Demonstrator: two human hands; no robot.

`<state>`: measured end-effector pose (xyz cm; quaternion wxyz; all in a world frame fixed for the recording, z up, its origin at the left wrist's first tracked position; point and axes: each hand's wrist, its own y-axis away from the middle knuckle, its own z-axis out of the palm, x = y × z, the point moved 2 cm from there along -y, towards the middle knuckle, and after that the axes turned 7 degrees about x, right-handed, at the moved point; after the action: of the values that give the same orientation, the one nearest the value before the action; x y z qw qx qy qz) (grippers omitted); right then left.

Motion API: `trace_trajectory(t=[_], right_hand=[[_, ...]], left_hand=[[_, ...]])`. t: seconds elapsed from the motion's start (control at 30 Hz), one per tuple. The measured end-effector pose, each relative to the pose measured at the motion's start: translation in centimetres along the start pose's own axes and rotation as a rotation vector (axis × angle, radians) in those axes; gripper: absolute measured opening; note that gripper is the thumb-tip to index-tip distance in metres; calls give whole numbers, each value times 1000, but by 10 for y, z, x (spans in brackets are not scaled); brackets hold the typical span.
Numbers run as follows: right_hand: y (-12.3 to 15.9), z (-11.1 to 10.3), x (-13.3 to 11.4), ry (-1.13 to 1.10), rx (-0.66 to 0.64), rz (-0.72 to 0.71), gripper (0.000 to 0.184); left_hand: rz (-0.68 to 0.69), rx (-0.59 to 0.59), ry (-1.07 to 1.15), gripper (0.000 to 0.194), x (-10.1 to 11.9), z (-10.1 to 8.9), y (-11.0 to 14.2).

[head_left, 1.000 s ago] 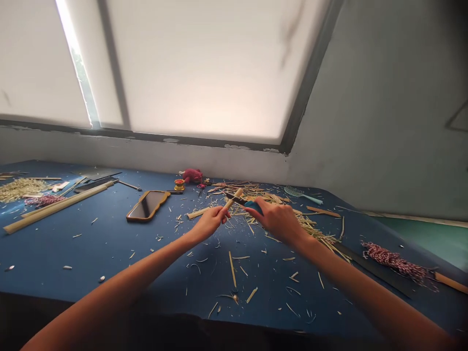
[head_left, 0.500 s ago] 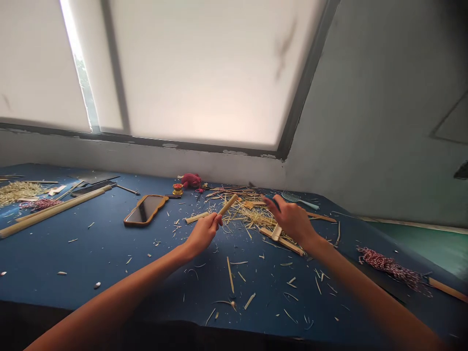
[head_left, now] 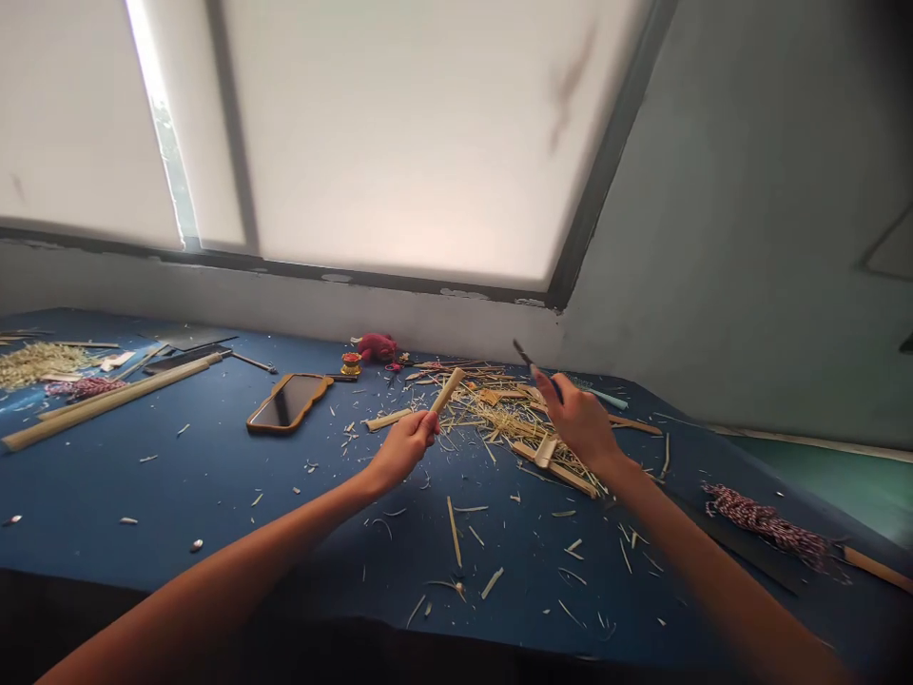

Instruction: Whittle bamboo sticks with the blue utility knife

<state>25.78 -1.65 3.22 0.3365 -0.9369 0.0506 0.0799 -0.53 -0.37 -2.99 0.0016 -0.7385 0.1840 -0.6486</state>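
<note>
My left hand (head_left: 408, 445) is closed around the lower end of a pale bamboo strip (head_left: 447, 388), which points up and away to the right. My right hand (head_left: 581, 426) grips a knife (head_left: 523, 352); its dark blade sticks up past my thumb, while the handle is mostly hidden in my fingers. Blade and bamboo are apart. Below my right hand lie a heap of thin bamboo shavings (head_left: 514, 425), a flat wooden strip (head_left: 576, 483) and a short curved bamboo piece (head_left: 545, 451). Another bamboo piece (head_left: 389, 420) rests just beyond my left hand.
On the blue table (head_left: 214, 495) a wavy-framed mirror (head_left: 290, 403) lies left of my hands, with long bamboo poles (head_left: 114, 401) farther left. A red figurine (head_left: 378, 347) stands at the back. Red-and-white cord (head_left: 767, 523) lies at the right. Loose slivers are scattered in front.
My right hand has shifted slightly right, and the knife blade now points more steeply upward. The bamboo strip in my left hand is tilted a little more upright. The view has moved slightly.
</note>
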Motion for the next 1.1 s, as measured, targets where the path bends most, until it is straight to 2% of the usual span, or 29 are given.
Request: trace_trajectory(t=[0.07, 0.13, 0.17, 0.23, 0.33, 0.4, 0.43, 0.5, 0.57, 0.63, 0.7, 0.77, 0.9, 0.97, 1.1], right_hand=[[22, 0, -25, -27, -4, -220, 67], [36, 4, -45, 21, -13, -431, 67], [36, 6, -49, 60, -14, -476, 67], [22, 10, -41, 154, -28, -402, 69], [-7, 11, -7, 241, -57, -58, 75], [-13, 11, 7, 155, -32, 25, 74], [-10, 11, 8, 94, -1, 14, 73], [1, 12, 0, -27, 85, -99, 66], [16, 15, -13, -101, 166, -308, 57], [29, 18, -24, -103, 214, -538, 47], [35, 20, -29, -55, 242, -693, 37], [37, 20, -29, -30, 272, -756, 31], [40, 19, -29, -75, 317, -767, 29], [43, 19, -31, -107, 317, -765, 27], [51, 22, -42, -142, 271, -832, 24]], left_hand=[[-41, -50, 35, 38, -4, 3, 0], [-15, -80, 3, 38, -4, 4, 3], [13, -78, -36, 39, -4, 3, 5], [88, -47, -130, 40, 0, 1, 8], [147, 26, -155, 41, 5, -3, 9], [104, 31, -54, 38, 6, -4, 7], [65, 16, 17, 35, 6, -4, 5], [-3, -22, 155, 30, 3, -4, 1], [-37, -18, 233, 30, -3, -7, -4], [-56, 9, 228, 32, -9, -13, -10], [-57, 21, 229, 31, -15, -20, -16], [-44, -8, 287, 31, -17, -26, -20], [-39, -157, 355, 35, -13, -26, -19], [-17, -143, 330, 34, -6, -23, -15], [20, -25, 338, 37, 10, -20, -9]])
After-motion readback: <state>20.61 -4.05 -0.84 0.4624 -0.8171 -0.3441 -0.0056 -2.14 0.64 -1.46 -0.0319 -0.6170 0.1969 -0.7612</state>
